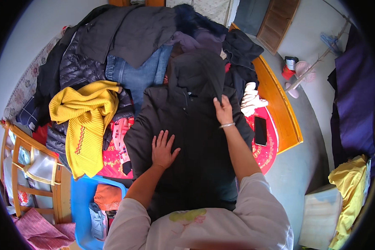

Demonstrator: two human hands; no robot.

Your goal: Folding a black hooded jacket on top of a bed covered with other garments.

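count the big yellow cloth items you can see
2: a yellow knit garment on the clothes pile at left, and a yellow cloth at lower right. More may be hidden under the pile.

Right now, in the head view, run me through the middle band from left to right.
Yellow knit garment, left hand on the black jacket, right hand holding its hood, phone, hanging purple cloth.

A left hand [166,152] lies palm down, fingers [165,136] splayed, while the right hand [224,111], farther forward, pinches; both forearms [144,182] reach ahead.
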